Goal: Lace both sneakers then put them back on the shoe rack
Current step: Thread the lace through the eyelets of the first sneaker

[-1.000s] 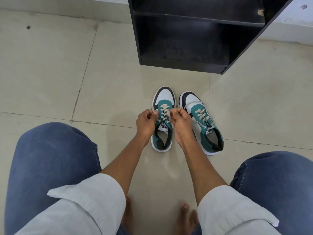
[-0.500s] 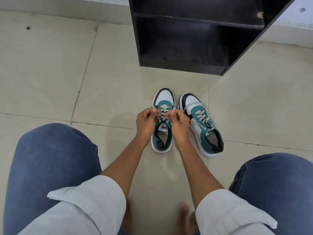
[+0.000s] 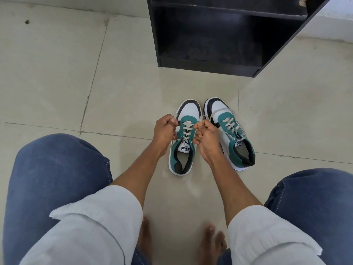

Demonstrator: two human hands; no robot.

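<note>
Two teal, white and black sneakers stand side by side on the tiled floor, toes pointing away from me. The left sneaker point(image 3: 183, 150) has its cream lace point(image 3: 186, 129) crossed up the eyelets. My left hand point(image 3: 164, 131) and my right hand point(image 3: 206, 136) are closed at either side of it, each pinching an end of that lace. The right sneaker point(image 3: 232, 134) is laced too, with loose lace ends lying over its side. The black shoe rack point(image 3: 210, 35) stands open just beyond the shoes.
My knees in blue jeans frame the view at left point(image 3: 57, 169) and right point(image 3: 315, 197), with white sleeves over them. My bare feet point(image 3: 210, 243) rest on the floor below the shoes. A white wall runs behind the rack.
My hands have pulled slightly apart to the sides of the left sneaker, drawing the lace ends outward. The sneakers have stayed in place.
</note>
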